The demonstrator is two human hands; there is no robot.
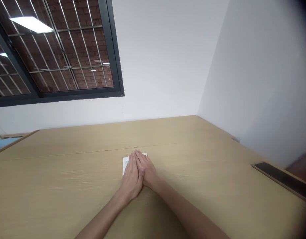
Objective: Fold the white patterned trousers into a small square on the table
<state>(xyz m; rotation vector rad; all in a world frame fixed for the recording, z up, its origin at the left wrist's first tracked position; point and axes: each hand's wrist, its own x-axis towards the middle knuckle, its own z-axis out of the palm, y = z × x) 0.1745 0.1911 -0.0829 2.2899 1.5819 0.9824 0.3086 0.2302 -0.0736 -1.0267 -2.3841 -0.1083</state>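
Observation:
A small white square (125, 162), paper-like with a faint greenish print, lies on the light wooden surface (80, 186). My left hand (131, 181) rests over its left and middle part, fingers stretched forward. Against it, from the right, leans my right hand (148, 171), its fingers also straight and the fingertips meeting those of the left. Between them the two hands hide most of the square; only its left edge and a top right corner show. Neither hand is wrapped round anything that I can see.
Behind the surface stands a white wall (162, 59) with a dark-framed, barred window (115, 49) at left. A dark inset strip (284, 181) lies near the right edge. Something light blue (5, 143) shows beyond the left edge. A thin seam crosses the surface.

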